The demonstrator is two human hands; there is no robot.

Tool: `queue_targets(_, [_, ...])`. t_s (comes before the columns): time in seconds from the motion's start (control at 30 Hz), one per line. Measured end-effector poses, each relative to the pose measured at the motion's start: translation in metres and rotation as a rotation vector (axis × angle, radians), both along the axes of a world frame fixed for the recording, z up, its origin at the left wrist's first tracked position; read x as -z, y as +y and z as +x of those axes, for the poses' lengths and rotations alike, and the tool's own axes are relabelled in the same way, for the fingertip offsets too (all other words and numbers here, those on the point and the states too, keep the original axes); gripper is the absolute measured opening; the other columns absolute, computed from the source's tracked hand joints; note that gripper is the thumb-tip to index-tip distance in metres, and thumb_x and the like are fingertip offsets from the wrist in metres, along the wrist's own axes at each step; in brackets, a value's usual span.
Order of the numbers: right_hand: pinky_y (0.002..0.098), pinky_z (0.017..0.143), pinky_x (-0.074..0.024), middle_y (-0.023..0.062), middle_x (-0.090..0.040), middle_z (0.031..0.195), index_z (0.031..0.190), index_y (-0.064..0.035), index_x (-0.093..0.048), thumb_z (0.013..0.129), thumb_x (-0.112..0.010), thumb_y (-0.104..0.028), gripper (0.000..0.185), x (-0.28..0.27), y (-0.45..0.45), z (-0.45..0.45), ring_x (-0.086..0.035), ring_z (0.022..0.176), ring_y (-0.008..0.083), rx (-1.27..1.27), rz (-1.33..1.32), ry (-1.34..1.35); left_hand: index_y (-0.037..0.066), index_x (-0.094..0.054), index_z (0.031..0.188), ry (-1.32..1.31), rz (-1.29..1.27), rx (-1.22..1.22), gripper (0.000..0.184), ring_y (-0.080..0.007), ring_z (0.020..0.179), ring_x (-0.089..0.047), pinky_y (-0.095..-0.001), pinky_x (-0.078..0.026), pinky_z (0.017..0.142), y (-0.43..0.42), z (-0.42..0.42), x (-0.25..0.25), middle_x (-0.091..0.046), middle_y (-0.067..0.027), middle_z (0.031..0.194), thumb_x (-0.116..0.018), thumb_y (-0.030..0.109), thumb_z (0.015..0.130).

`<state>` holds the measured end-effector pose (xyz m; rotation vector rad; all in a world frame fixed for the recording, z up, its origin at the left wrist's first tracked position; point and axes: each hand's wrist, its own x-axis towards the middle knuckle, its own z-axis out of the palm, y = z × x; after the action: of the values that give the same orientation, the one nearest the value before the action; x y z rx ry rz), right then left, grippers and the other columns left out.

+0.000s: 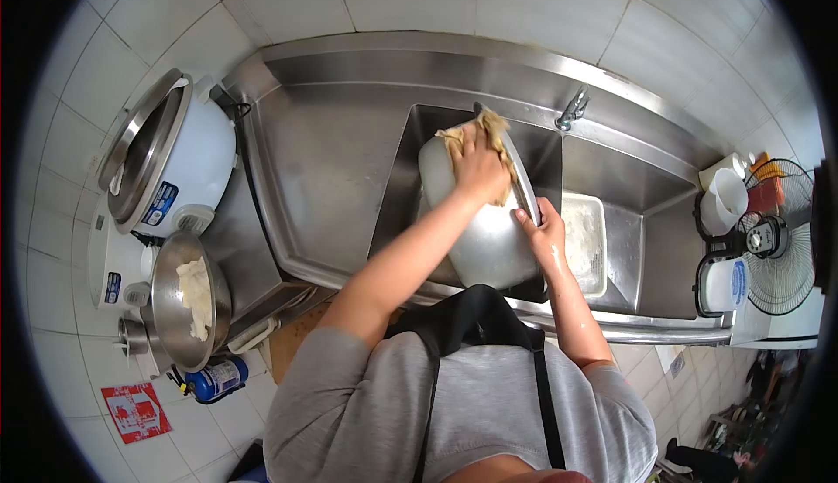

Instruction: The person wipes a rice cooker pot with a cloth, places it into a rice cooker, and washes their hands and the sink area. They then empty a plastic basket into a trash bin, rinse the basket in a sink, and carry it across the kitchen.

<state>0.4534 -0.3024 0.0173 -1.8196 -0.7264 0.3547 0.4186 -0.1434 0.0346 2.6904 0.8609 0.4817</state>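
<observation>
A large dull-silver metal pot (pixel 493 252) lies tilted on its side in the left sink basin (pixel 403 164), its rim facing right. My left hand (pixel 480 169) presses a tan cloth (pixel 495 125) against the pot's outer wall close to the rim, fingers bent over the fabric. Gripping the rim lower down on the right is my right hand (pixel 545 237), thumb on the outer side and fingers partly hidden behind the edge. Wet streaks show on the right forearm. The pot's inside is turned out of sight.
A faucet (pixel 572 109) rises behind the basins. The right basin holds a white rectangular tray (pixel 597 252). Leftward, beyond the drainboard (pixel 327 151), are a big rice cooker (pixel 202 169) and a steel bowl (pixel 168 313) with pale cloth-like contents. A fan (pixel 786 260) stands right.
</observation>
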Motion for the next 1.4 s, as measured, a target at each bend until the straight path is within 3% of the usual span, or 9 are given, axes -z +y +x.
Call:
queue_targets(0.2, [0.024, 0.053, -0.0348, 0.0032, -0.049, 0.06, 0.085, -0.0001, -0.055, 0.075, -0.066, -0.018, 0.023, -0.015, 0.001, -0.007, -0.039, 0.057, 0.0094, -0.031, 0.055, -0.002, 0.002, -0.045, 0.119, 0.297, -0.561, 0.005, 0.046, -0.0344, 0.123, -0.029, -0.0443, -0.024, 0.1, 0.103, 0.008, -0.026, -0.037, -0.0183, 0.129, -0.03, 0.027, 0.084])
queue_targets(0.4, [0.0213, 0.061, -0.0377, 0.0007, -0.054, 0.07, 0.09, 0.0013, -0.057, 0.077, -0.064, -0.012, 0.02, -0.086, -0.015, 0.004, -0.046, 0.066, 0.0076, -0.103, 0.163, -0.096, -0.004, -0.048, 0.11, -0.117, -0.108, 0.086, 0.043, -0.0324, 0.115, -0.039, -0.0393, -0.029, 0.098, 0.06, -0.03, -0.092, -0.045, -0.0195, 0.12, -0.031, 0.026, 0.083])
queue_targets(0.53, [0.0221, 0.065, -0.0412, 0.0033, -0.058, 0.072, 0.085, 0.0026, -0.06, 0.075, -0.06, -0.005, 0.013, -0.147, -0.018, 0.019, -0.051, 0.069, 0.0092, -0.095, 0.228, -0.335, -0.005, -0.053, 0.082, -0.421, 0.423, 0.126, 0.033, -0.0324, 0.084, -0.051, -0.0425, -0.041, 0.074, 0.019, -0.073, -0.164, -0.053, -0.0206, 0.087, -0.048, 0.026, 0.075])
queue_targets(0.63, [0.0226, 0.066, -0.0427, 0.006, -0.061, 0.072, 0.087, 0.0031, -0.06, 0.071, -0.056, 0.002, 0.017, -0.178, -0.004, 0.02, -0.053, 0.067, 0.0108, -0.096, 0.284, -0.521, -0.009, -0.059, 0.076, -0.358, 0.327, 0.045, 0.043, -0.0403, 0.096, -0.049, -0.0451, -0.038, 0.087, 0.012, -0.09, -0.192, -0.055, -0.0272, 0.092, -0.051, 0.033, 0.072])
queue_targets(1.13, [0.0309, 0.063, -0.045, 0.0155, -0.061, 0.075, 0.09, -0.0052, -0.061, 0.07, -0.053, -0.004, 0.021, -0.146, 0.063, 0.043, -0.06, 0.067, 0.0265, -0.073, 0.241, -0.518, -0.006, -0.06, 0.093, -0.327, 0.744, 0.268, 0.039, -0.0396, 0.122, -0.028, -0.052, -0.019, 0.1, -0.081, -0.064, -0.072, -0.049, -0.022, 0.114, -0.047, 0.023, 0.071])
queue_targets(1.23, [0.03, 0.063, -0.0447, 0.0161, -0.061, 0.073, 0.093, -0.0025, -0.061, 0.072, -0.056, -0.005, 0.021, -0.119, 0.067, 0.048, -0.06, 0.065, 0.0207, -0.04, 0.219, -0.508, -0.007, -0.059, 0.095, -0.261, 0.607, 0.383, 0.039, -0.0342, 0.122, -0.031, -0.0514, -0.019, 0.1, -0.056, -0.077, -0.072, -0.05, -0.0207, 0.113, -0.047, 0.022, 0.071])
queue_targets(1.3, [0.0292, 0.062, -0.0443, 0.0148, -0.062, 0.072, 0.092, -0.0023, -0.061, 0.072, -0.057, -0.005, 0.021, -0.112, 0.062, 0.045, -0.059, 0.065, 0.0192, -0.033, 0.13, -0.431, -0.006, -0.057, 0.1, -0.45, 0.594, 0.056, 0.04, -0.0344, 0.117, -0.037, -0.0517, -0.02, 0.099, -0.008, -0.074, -0.074, -0.051, -0.021, 0.112, -0.045, 0.02, 0.072])
queue_targets(1.37, [0.0279, 0.063, -0.0434, 0.0114, -0.062, 0.07, 0.092, -0.0028, -0.062, 0.073, -0.06, -0.007, 0.019, -0.107, 0.054, 0.039, -0.058, 0.066, 0.016, -0.027, 0.097, -0.343, 0.001, -0.061, 0.096, -0.456, 0.226, -0.081, 0.033, -0.0332, 0.108, -0.046, -0.0475, -0.03, 0.096, 0.058, -0.084, -0.067, -0.056, -0.021, 0.104, -0.039, 0.017, 0.078])
queue_targets(1.4, [0.0263, 0.064, -0.0425, 0.0081, -0.061, 0.07, 0.092, -0.0032, -0.062, 0.074, -0.062, -0.008, 0.018, -0.106, 0.052, 0.031, -0.056, 0.068, 0.0118, -0.035, 0.122, -0.254, 0.002, -0.059, 0.099, -0.243, -0.338, -0.156, 0.032, -0.0287, 0.095, -0.055, -0.0429, -0.039, 0.088, 0.067, -0.096, -0.093, -0.06, -0.0157, 0.098, -0.039, 0.022, 0.083])
